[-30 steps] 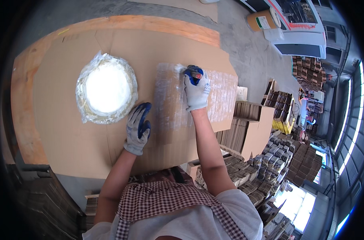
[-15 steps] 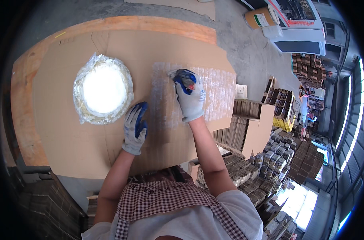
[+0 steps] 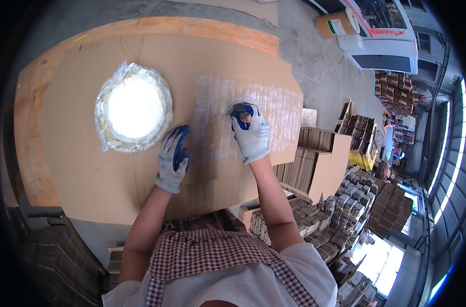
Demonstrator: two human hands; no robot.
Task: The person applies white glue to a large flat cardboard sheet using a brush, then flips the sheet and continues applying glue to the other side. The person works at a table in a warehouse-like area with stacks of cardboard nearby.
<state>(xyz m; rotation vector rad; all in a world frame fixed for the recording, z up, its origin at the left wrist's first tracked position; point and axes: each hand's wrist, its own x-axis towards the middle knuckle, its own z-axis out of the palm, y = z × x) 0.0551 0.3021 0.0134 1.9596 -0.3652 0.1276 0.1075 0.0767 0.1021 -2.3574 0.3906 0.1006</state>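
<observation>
A large sheet of brown cardboard [image 3: 105, 179] lies before me. On its right part is a patch of whitish, wet-looking strips [image 3: 217, 135]. My right hand [image 3: 253, 134], in a white and blue glove, is closed round a small brush-like tool [image 3: 234, 108], its pale end against this patch; the fingers hide most of it. My left hand [image 3: 172, 157], gloved the same way, rests on the cardboard left of the patch, fingers stretched out, holding nothing. Beyond it stands a round container [image 3: 164, 94] wrapped in clear plastic, with bright white contents.
Under the cardboard is a wooden board [image 3: 192, 25] whose edge shows at the far side and left. Stacked flat cardboard [image 3: 304, 153] stands to the right, with several bundled stacks [image 3: 340, 202] behind. A brown drum [image 3: 338, 23] is on the floor at far right.
My right hand has moved slightly nearer to me and to the right across the strip patch, still gripping the tool. My left hand stays in nearly the same place.
</observation>
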